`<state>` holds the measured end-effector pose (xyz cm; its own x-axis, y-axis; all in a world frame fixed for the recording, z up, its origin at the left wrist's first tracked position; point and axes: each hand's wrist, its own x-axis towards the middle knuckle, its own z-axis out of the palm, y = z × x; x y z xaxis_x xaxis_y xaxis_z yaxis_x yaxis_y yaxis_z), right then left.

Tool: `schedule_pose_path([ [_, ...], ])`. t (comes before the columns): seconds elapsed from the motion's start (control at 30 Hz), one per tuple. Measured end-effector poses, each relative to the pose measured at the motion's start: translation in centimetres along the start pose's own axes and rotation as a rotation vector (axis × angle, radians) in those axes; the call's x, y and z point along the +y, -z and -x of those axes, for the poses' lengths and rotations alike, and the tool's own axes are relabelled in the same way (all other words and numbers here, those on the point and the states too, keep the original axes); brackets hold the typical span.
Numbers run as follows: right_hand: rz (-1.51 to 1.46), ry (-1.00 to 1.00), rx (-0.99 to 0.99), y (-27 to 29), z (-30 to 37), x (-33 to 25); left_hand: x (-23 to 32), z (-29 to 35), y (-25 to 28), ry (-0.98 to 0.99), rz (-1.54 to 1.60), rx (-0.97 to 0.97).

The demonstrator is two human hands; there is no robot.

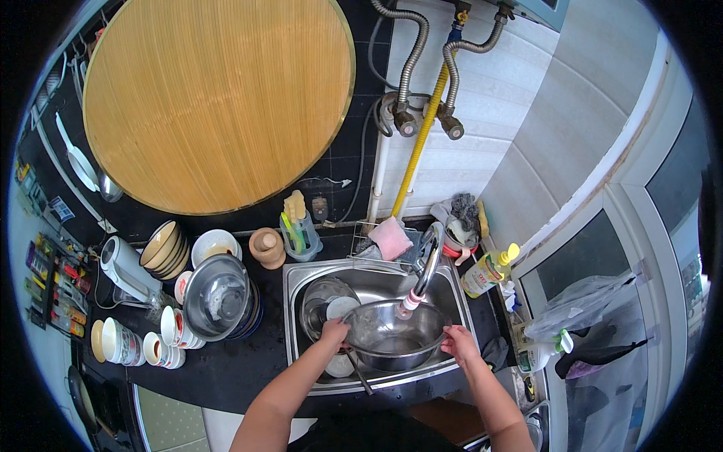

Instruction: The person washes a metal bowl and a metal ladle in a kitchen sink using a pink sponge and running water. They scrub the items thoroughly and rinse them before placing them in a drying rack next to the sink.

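Steel basin [395, 345], wide and round, is held over the sink [292, 331], right of its middle, with its open top facing up. The left hand [334, 335] has its grip clamped on the basin's left rim, and the right hand [459, 343] has its grip closed on the right rim, thumb and fingers pinched about the edge. The curved faucet [431, 264] reaches over the basin from behind, its pink and white nozzle [410, 302] above the basin's back part; whether water is running is hard to tell. To the left of the basin, inside the sink, are a metal vessel [316, 292] and a small white bowl [343, 306], and a dark handle [361, 375] slants out toward the front edge. A pink cloth [390, 239] hangs on the rack behind the sink, and a yellow bottle [486, 275] stands to its right. On the dark worktop [233, 388] to the left, a larger steel bowl [217, 297] sits on stacked dishes, near a wooden mortar [267, 247] and brown bowls [166, 250].
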<state>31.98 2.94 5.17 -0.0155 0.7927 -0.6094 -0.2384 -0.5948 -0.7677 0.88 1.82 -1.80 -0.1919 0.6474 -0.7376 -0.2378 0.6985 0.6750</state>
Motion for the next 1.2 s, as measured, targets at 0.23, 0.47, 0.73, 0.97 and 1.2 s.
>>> schedule_pose_path([
  [0.23,0.149,-0.218,-0.036,2.6,-1.2,5.0,3.5,4.5,-0.8,-0.329,-0.036,0.055],
  [0.47,0.078,-0.285,-0.221,-0.9,-2.4,7.2,2.8,3.5,3.8,-0.497,0.054,0.13],
  [0.73,0.045,-0.383,-0.158,1.8,-6.1,8.1,4.5,5.4,0.1,-0.382,-0.003,0.104],
  [0.97,-0.189,-0.458,0.018,2.7,-7.5,4.2,5.3,6.7,-0.4,-0.286,-0.643,-0.135],
  [1.2,-0.09,-0.532,0.114,4.9,-10.0,2.3,1.5,6.3,-1.9,-0.92,-1.331,-0.069],
])
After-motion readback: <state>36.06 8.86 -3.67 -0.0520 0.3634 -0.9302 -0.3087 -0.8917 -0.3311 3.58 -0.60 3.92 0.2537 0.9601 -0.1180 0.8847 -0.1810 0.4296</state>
